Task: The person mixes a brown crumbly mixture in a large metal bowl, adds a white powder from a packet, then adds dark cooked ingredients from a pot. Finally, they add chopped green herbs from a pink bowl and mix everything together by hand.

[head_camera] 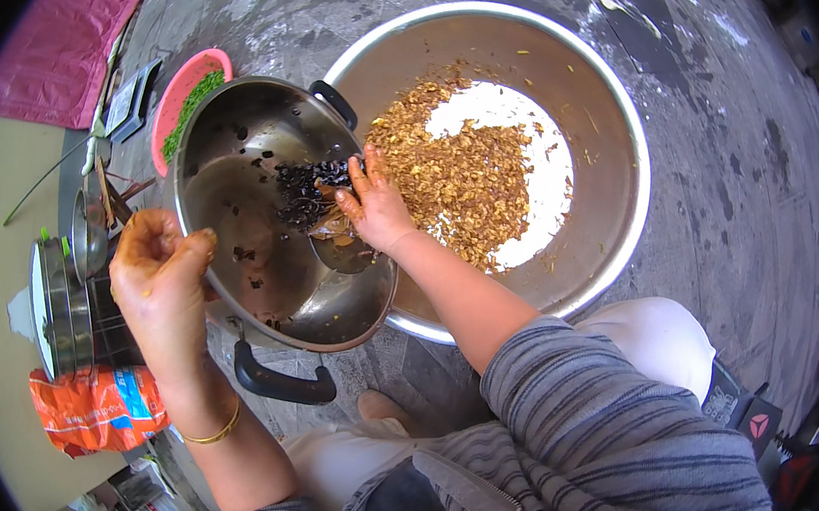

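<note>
A steel pot with two black handles is tilted over the left part of a wide steel basin. Inside the pot lie dark chopped pieces and some brown leaf-like bits. My right hand reaches into the pot, its stained fingers spread at the dark pieces, with nothing seen gripped. By the pot's left rim is my left hand, fingers curled and stained orange-brown; whether it grips the rim is hidden. Brown chopped food lies over white grains or powder in the basin.
A pink bowl of chopped greens stands behind the pot on the left. Further left are a small flat device, sticks, stacked steel pans and an orange bag. Grey wet floor surrounds the basin.
</note>
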`<state>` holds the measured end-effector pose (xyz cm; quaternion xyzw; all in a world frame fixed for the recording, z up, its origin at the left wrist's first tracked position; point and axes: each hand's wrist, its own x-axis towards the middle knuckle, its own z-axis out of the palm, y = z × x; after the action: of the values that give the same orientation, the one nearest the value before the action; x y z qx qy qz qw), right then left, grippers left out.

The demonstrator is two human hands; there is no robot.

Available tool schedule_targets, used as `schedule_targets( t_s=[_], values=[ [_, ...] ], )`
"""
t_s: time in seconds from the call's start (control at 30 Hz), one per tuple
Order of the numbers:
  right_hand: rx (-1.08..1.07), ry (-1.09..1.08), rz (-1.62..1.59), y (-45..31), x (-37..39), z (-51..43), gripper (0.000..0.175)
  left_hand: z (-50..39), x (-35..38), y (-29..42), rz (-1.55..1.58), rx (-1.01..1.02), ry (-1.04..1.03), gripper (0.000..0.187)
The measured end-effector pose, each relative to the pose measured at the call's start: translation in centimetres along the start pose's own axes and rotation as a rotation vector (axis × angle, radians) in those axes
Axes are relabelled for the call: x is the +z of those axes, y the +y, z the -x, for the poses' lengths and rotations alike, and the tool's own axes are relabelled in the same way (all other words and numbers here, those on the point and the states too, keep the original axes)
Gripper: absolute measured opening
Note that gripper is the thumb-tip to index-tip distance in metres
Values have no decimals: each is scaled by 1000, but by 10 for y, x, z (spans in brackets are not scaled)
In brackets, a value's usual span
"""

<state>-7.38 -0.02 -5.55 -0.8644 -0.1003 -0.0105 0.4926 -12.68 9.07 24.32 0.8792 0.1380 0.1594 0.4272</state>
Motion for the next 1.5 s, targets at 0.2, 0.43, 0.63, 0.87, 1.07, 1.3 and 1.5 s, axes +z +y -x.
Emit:
schedule_targets(
  t_s=[0.2,0.43,0.63,0.87,1.07,1.3,1.5],
  values=[
    [23,-86,53,-9,-10,1,64,-2,0,0,-11,3,-4,15],
    [7,-96,113,-13,-10,2,64,0,5,3,-20,-29,17,14],
    [-8,-70,71,-7,-10,5,62,3,18,13,-120,88,20,11],
    [1,-48,54,-3,-7,10,62,8,30,17,-145,98,-13,11],
    [-1,-54,65,-1,-7,11,61,8,34,16,-134,129,-9,12],
    [-7,-32,-7,7,-5,13,61,14,49,27,-209,173,-17,12],
    [27,20,-26,5,-3,15,60,9,55,30,-273,228,-52,11]
  ],
)
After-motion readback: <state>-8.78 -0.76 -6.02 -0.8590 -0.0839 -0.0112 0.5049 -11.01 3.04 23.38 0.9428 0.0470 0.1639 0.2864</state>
